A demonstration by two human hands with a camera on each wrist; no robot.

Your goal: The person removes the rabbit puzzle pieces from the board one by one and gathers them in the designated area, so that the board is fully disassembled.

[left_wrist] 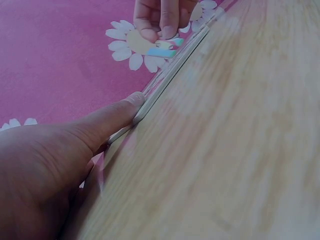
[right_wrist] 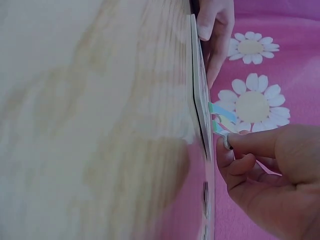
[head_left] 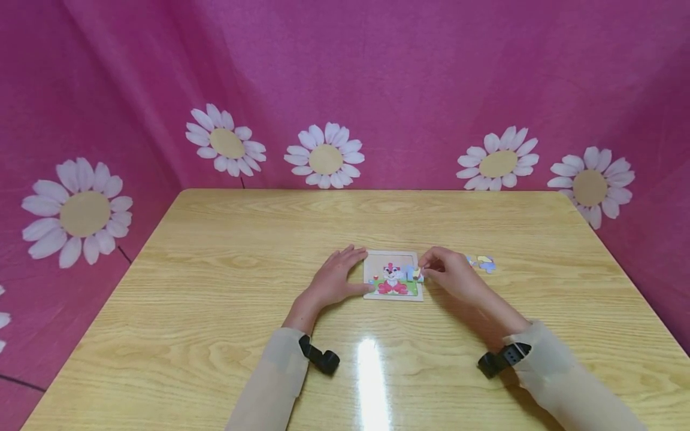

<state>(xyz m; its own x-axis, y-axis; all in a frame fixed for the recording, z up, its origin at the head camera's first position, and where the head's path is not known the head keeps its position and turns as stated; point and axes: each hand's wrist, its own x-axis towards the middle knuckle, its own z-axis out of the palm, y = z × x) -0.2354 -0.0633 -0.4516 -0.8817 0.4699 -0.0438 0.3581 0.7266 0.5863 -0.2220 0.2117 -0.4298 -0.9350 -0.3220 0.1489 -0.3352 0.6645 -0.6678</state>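
Note:
A small jigsaw puzzle board (head_left: 393,299) with a pale wooden rim lies flat on the table. Its lower part shows a picture of a red-and-white animal on green, while the upper part is bare wood. Along the board's left side, my left hand (head_left: 338,278) is spread, thumb on the lower rim and fingertips at the upper corner. Over the right rim, my right hand (head_left: 454,275) pinches a puzzle piece (head_left: 416,274) between thumb and fingers. In the right wrist view this piece (right_wrist: 226,119) stands tilted above the board, blue, yellow and green in colour.
Loose blue and yellow puzzle pieces (head_left: 487,264) lie on the wooden table (head_left: 226,239) just right of my right hand. A pink curtain (head_left: 377,78) with white daisies hangs behind the table and along its sides.

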